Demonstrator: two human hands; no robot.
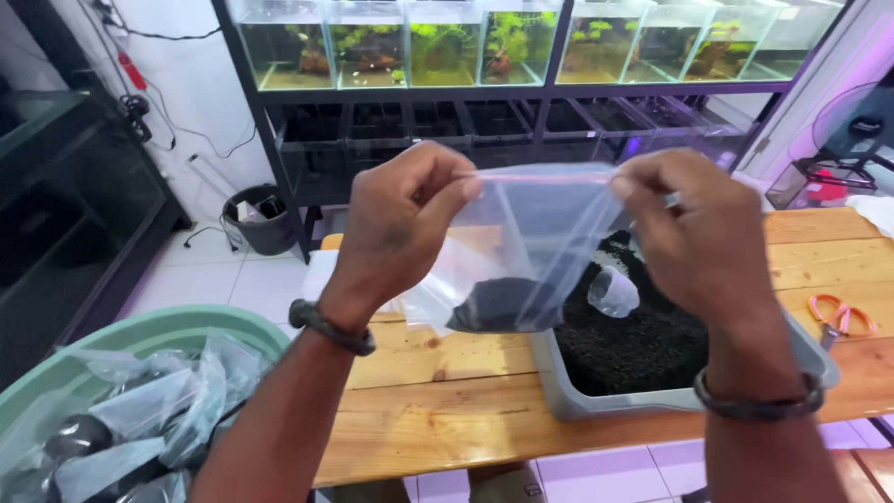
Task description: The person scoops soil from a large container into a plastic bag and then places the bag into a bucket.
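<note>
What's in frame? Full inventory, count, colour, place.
clear plastic zip bag: one, dark gravel at bottom, held up at centre
grey plastic tray: one, full of black gravel, on table right
clear plastic scoop cup: one, lying on the gravel
wooden table: one, light brown, centre
orange-handled scissors: one, table far right
green plastic tub: one, bottom left, holds filled bags
planted glass aquariums: a row, top shelf
black bucket: one, floor
left hand: pinch grip on bag's top left
right hand: pinch grip on top right

Clear zip bag — upright, held mid-air above grey tub, dark gravel pooled in bottom.
</note>
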